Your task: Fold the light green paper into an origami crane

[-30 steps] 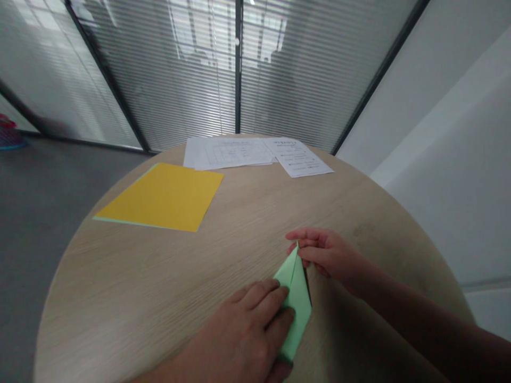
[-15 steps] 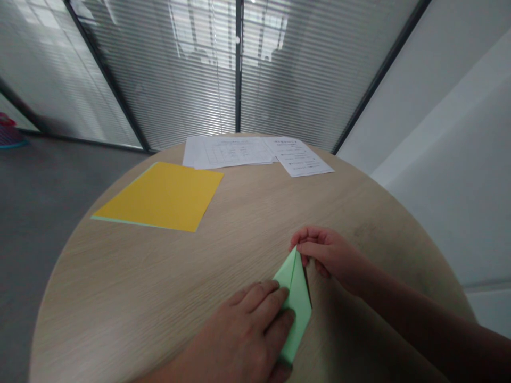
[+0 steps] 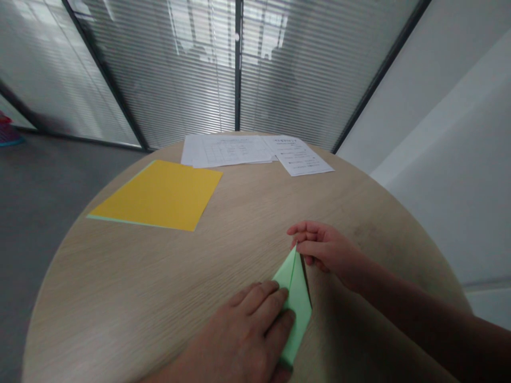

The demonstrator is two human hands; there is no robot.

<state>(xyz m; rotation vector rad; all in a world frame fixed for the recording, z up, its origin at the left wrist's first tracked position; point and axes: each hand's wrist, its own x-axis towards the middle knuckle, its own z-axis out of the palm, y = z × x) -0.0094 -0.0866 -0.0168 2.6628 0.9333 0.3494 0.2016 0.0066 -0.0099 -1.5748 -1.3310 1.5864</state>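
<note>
A light green paper (image 3: 295,298), folded into a narrow pointed shape, lies on the round wooden table (image 3: 159,276) near its front edge. My left hand (image 3: 247,335) lies flat on the lower left part of the paper, fingers stretched out and pressing it down. My right hand (image 3: 323,247) sits at the paper's far tip, fingers curled and pinching the point.
A stack of yellow paper sheets (image 3: 159,194) with a green sheet under it lies at the left of the table. White printed sheets (image 3: 255,151) lie at the far edge. Glass walls with blinds stand behind; a white wall is at the right.
My right hand curled its fingers in and then shifted slightly up at the paper's tip. My left hand stayed pressed on the paper.
</note>
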